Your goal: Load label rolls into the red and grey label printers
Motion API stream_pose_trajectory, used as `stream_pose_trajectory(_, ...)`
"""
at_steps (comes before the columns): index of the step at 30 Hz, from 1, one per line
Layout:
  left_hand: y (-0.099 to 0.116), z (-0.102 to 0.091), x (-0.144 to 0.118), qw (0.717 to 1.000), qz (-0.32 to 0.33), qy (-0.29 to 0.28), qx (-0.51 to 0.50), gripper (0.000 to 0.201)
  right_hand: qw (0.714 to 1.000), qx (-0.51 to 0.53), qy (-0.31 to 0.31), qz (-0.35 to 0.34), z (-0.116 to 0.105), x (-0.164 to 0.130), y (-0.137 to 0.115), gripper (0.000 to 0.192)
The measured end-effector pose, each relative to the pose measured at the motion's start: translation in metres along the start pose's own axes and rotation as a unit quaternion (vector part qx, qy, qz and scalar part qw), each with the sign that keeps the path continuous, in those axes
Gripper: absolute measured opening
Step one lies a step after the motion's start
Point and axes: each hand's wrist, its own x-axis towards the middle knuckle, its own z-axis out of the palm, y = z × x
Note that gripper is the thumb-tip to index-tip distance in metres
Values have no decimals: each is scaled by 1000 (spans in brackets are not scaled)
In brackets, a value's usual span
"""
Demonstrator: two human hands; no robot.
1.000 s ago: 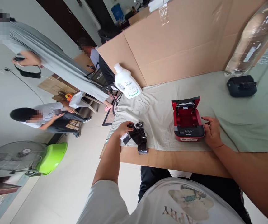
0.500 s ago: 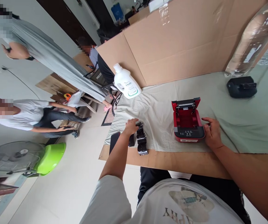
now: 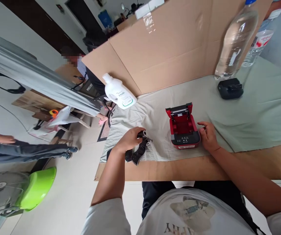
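Observation:
A small red and black printer [image 3: 183, 129] sits with its lid open on the pale green cloth [image 3: 253, 120]. My right hand [image 3: 208, 137] rests against the printer's right side, fingers curled on its edge. My left hand [image 3: 130, 139] grips a black ribbon roll [image 3: 138, 150] near the cloth's left front corner; a loose black strip trails down from the roll onto the cloth.
A white detergent bottle [image 3: 118, 92] lies at the back left. A black box [image 3: 229, 88] and two clear plastic bottles [image 3: 237, 39] stand at the back right, before a cardboard wall [image 3: 169, 49]. Other people work to the left. A fan with a green base [image 3: 20, 192] stands on the floor.
My view has swung right and up, so everything sits further left. My left hand has closed over the black ribbon roll and lifted it a little. My right hand stays at the printer.

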Motion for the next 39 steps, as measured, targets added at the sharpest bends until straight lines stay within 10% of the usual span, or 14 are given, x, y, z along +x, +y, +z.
stream_pose_trajectory(5,53,-17,-21,992,85,-29,-86,47,1000,6,-7,12,-1,1,-2,39)
stream_pose_trajectory(9,89,-16,-11,906,251,-211,-266,37,1000,15,-16,14,-3,1,-4,40)
stream_pose_trajectory(11,106,-6,9,897,283,-200,-274,36,1000,15,-15,13,-3,2,-4,41)
stream_pose_trajectory(15,136,29,66,971,204,-50,-117,37,1000,11,-13,5,-3,2,-3,39)
stream_pose_trajectory(20,160,52,110,982,137,-105,74,42,1000,11,0,-8,-3,1,-2,39)
stream_pose_trajectory(33,165,64,115,978,102,-117,137,37,995,6,1,-95,-12,7,-14,33)
stream_pose_trajectory(39,164,73,116,993,55,-64,87,25,965,-38,-48,-254,-20,-1,-36,63)
